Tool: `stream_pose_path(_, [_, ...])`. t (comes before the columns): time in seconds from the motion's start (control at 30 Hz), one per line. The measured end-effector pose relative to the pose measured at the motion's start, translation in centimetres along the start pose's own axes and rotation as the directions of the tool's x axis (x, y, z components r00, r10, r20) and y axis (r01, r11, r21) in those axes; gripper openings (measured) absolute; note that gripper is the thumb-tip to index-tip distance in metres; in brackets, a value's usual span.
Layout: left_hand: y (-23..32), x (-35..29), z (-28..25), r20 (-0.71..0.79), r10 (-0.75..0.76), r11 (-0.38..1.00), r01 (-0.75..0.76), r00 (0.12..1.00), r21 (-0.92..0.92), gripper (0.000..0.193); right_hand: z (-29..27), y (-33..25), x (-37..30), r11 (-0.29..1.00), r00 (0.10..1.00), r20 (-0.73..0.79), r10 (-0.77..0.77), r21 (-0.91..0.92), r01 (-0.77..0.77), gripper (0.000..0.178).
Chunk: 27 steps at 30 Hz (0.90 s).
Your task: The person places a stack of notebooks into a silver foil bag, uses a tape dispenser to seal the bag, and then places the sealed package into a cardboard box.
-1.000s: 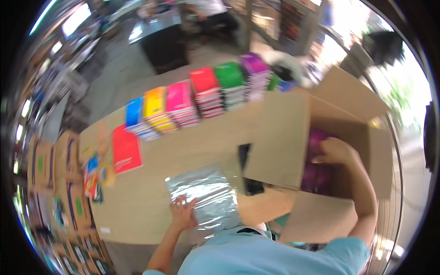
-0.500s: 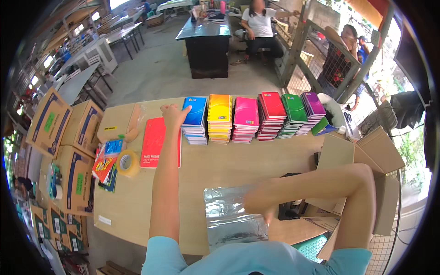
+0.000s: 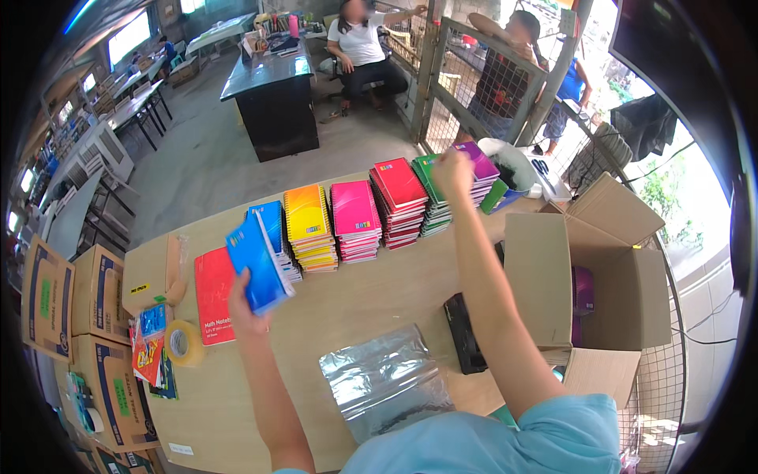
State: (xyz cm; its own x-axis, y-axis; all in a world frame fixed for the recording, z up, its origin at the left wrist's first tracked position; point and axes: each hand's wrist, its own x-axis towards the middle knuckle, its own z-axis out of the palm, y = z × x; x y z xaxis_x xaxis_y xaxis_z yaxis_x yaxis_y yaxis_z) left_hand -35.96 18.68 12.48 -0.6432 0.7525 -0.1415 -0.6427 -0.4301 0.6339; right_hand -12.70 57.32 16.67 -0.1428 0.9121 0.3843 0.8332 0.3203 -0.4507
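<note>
My left hand [image 3: 250,304] is closed on a blue spiral notebook [image 3: 259,261], held tilted above the table in front of the blue stack [image 3: 272,229]. My right hand [image 3: 454,175], a little blurred, reaches to the far end of the row, its fingers closed at the near-left edge of the top purple notebook [image 3: 479,163]. Between them stand stacks of yellow [image 3: 308,213], pink [image 3: 355,209], red [image 3: 399,186] and green notebooks [image 3: 427,172]. A flat silver plastic pouch [image 3: 387,383] lies on the table close to my body.
A large red notebook [image 3: 212,288], a tape roll [image 3: 183,343] and colourful packets [image 3: 148,355] lie at left beside cardboard boxes [image 3: 110,371]. At right are a black device [image 3: 464,333] and an open carton [image 3: 537,284] with purple items inside. Two people are beyond the table.
My left hand has lifted a blue notebook off its stack and brought it nearer. My right hand has moved from the silver pouch out to the purple stack. The view has shifted right.
</note>
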Motion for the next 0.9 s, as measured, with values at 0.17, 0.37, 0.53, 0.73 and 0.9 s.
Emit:
stream_pose_path(0.17, [-10.2,-4.3,-2.1,-0.011,-0.169,0.983,0.168,0.986,-0.074,0.05,1.2,2.8,3.0,0.989,0.95,0.292,0.11,-0.13,-0.075,0.049])
stream_pose_path(0.37, [-14.9,-4.7,1.4,0.048,-0.158,0.987,0.16,0.986,-0.037,0.056,0.3,1.3,-0.6,0.875,0.839,0.522,-0.155,-0.322,0.362,0.076])
stream_pose_path(0.53, [-15.6,-4.0,2.8,0.024,-0.225,0.972,0.226,0.974,-0.063,0.058,0.2,3.0,2.5,0.819,0.685,0.683,-0.253,-0.225,0.528,0.054])
stream_pose_path(0.73, [-16.0,-3.3,2.8,0.076,-0.149,0.989,0.15,0.986,0.001,0.058,-4.7,0.7,1.0,0.778,0.804,0.309,-0.508,-0.235,0.582,0.015])
stream_pose_path(0.9, [-17.1,-3.6,3.7,0.038,-0.005,0.999,0.004,0.999,0.046,0.058,-12.6,-6.4,-9.8,0.631,0.568,0.436,-0.698,-0.003,0.776,0.033])
